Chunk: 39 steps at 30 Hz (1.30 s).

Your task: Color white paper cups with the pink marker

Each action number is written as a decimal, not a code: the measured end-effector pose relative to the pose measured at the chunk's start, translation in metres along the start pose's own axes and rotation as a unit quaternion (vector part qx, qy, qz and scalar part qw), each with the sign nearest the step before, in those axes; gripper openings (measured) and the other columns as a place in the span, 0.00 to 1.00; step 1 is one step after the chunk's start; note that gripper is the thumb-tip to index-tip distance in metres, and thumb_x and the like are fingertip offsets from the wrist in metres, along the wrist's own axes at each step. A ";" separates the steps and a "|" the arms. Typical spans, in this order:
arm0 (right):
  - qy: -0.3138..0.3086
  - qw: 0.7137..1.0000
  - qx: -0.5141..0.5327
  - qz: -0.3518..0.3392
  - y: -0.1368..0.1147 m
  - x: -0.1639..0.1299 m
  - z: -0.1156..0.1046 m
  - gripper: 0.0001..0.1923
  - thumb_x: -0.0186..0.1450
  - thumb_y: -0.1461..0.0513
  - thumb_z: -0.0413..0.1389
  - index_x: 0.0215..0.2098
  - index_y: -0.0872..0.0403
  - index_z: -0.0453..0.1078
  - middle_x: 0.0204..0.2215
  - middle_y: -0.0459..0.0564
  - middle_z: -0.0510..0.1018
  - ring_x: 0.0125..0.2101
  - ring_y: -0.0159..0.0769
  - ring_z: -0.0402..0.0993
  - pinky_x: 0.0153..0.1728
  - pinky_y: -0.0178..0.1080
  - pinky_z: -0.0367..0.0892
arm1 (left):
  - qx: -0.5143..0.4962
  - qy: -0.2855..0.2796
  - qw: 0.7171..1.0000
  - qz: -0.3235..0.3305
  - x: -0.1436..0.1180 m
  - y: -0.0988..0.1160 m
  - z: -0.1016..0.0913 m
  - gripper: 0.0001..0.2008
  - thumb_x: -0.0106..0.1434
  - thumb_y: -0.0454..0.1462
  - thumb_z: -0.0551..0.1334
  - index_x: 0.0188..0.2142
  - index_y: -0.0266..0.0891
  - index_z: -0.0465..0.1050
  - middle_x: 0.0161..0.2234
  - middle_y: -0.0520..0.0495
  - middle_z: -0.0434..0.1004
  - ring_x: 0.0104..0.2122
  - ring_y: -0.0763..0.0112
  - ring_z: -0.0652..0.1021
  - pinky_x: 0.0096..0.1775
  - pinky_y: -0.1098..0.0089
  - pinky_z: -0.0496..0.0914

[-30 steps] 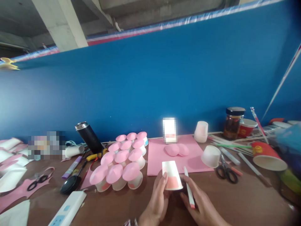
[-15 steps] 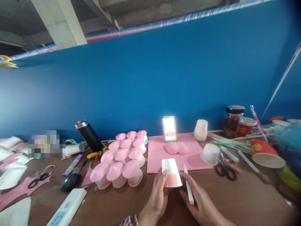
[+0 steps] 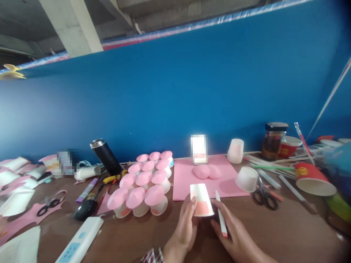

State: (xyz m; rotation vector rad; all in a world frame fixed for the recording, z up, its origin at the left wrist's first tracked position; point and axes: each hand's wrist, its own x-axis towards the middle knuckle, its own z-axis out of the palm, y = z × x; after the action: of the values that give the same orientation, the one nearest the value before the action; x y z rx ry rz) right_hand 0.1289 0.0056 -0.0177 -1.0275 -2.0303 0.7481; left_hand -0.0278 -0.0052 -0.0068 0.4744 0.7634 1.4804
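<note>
My left hand (image 3: 185, 228) is wrapped round a white paper cup (image 3: 200, 193), which is upside down and bears an orange-pink coloured patch. In my right hand (image 3: 233, 228) is a white marker (image 3: 221, 215) with a pinkish-orange end; its other end points up, just right of the cup. Behind the hands lies a pink paper sheet (image 3: 183, 184) with round pink paper pieces (image 3: 202, 171) on it. To the left stand rows of upturned cups (image 3: 159, 207) topped with pink paper cones (image 3: 136, 197).
Scissors (image 3: 265, 200), a white cup (image 3: 246, 179), a red cup (image 3: 314, 180) and a lidded jar (image 3: 275, 142) are at right. A power strip (image 3: 79, 239), a black flask (image 3: 105, 157) and pink paper scraps (image 3: 30, 221) occupy the left. A blue partition (image 3: 170, 98) rises behind.
The whole view has shifted slightly, so things appear a little further right. Both hands keep the same grip on the cup and marker.
</note>
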 end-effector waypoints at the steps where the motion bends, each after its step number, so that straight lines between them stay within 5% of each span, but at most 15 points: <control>1: 0.000 1.000 0.000 -0.001 0.000 0.000 0.000 0.21 0.66 0.63 0.48 0.57 0.54 0.57 0.50 0.60 0.75 0.49 0.43 0.75 0.46 0.40 0.72 | -0.002 -0.001 1.000 0.000 0.000 0.000 0.000 0.20 0.58 0.44 0.67 0.48 0.39 0.76 0.49 0.42 0.78 0.55 0.56 0.72 0.58 0.58 0.61; 28: 0.014 1.000 0.015 0.005 -0.002 0.000 -0.002 0.22 0.64 0.64 0.50 0.57 0.53 0.60 0.50 0.58 0.76 0.48 0.43 0.76 0.46 0.40 0.73 | -0.012 0.029 0.999 -0.009 0.003 -0.001 -0.002 0.20 0.56 0.42 0.69 0.47 0.38 0.76 0.50 0.42 0.77 0.54 0.54 0.72 0.56 0.57 0.64; 39: 0.006 1.000 0.013 0.004 -0.005 0.001 -0.002 0.21 0.65 0.64 0.49 0.57 0.54 0.58 0.49 0.59 0.76 0.47 0.43 0.76 0.46 0.40 0.72 | 0.000 0.000 1.000 -0.006 0.002 0.001 0.001 0.18 0.59 0.42 0.66 0.47 0.38 0.75 0.48 0.42 0.78 0.51 0.56 0.74 0.55 0.59 0.65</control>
State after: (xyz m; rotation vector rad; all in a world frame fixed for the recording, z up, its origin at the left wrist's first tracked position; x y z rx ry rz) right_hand 0.1281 0.0044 -0.0122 -1.0227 -2.0016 0.7694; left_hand -0.0279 -0.0032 -0.0054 0.4691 0.7648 1.4704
